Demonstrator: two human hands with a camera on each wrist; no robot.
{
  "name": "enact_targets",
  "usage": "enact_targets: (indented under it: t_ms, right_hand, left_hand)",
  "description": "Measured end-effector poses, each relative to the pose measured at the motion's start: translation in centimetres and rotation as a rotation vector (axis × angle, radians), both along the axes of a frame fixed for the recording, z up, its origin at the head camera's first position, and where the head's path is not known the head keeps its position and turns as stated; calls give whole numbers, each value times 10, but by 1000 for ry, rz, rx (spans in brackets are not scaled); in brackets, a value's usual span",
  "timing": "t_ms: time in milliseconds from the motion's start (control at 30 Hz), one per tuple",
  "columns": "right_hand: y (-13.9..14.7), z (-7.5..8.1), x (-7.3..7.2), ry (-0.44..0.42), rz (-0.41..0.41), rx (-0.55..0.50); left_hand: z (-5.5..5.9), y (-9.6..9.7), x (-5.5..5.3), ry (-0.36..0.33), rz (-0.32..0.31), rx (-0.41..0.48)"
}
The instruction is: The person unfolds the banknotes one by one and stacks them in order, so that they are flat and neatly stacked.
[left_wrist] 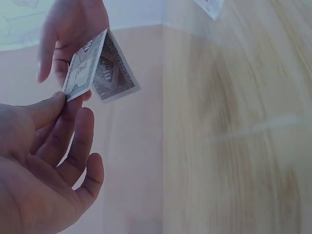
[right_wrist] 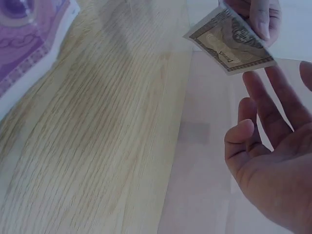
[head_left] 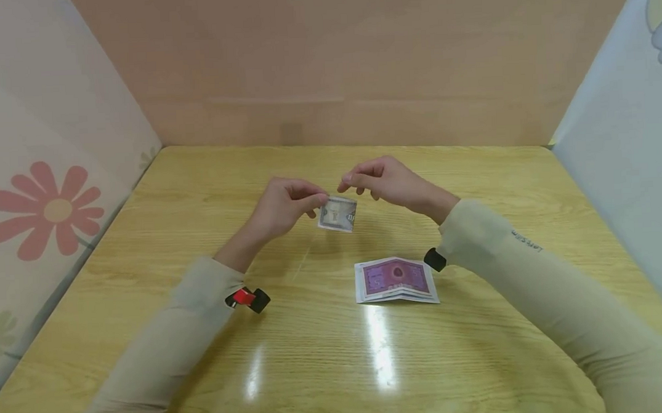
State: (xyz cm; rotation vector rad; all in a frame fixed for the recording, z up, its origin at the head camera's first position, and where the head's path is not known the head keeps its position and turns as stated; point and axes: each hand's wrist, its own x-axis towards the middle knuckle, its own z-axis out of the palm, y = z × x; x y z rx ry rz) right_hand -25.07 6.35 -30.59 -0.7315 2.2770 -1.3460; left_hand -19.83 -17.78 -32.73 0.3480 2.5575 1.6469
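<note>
A small grey-brown banknote [head_left: 337,214], folded in two, is held above the table by my left hand [head_left: 283,208], which pinches one edge between thumb and fingers. In the left wrist view the two halves of the banknote [left_wrist: 80,70] stand apart in a V. My right hand [head_left: 393,182] hovers just to the right of it, fingers loosely bent. From the right wrist, its fingertips [right_wrist: 251,78] appear close to the banknote's edge; whether they touch it I cannot tell. The right thumb stands away from the note.
A small stack of purple, creased banknotes [head_left: 397,279] lies on the wooden table [head_left: 293,356], nearer to me and right of centre. Walls enclose the table: a flower-patterned one [head_left: 38,108] at left, a plain pinkish one [head_left: 330,58] behind, and a pale one [head_left: 626,107] at right.
</note>
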Motion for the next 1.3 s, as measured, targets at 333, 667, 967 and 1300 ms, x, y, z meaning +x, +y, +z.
enact_targets:
  t_ms: [333,667,967,1300]
  right_hand:
    - [18,-9,0,-2,25,60]
    - [54,-13,10,-12,38,145]
    - [79,-19,32,4,-15,188]
    - [98,-40,65,81,5,227]
  left_hand:
    - [2,3,1,-10,4,7]
    - [-6,13,5,-63,42,-17]
    - [-21,35,17,-125,-77,-41]
    - [-33,58,37,-173,-193,-103]
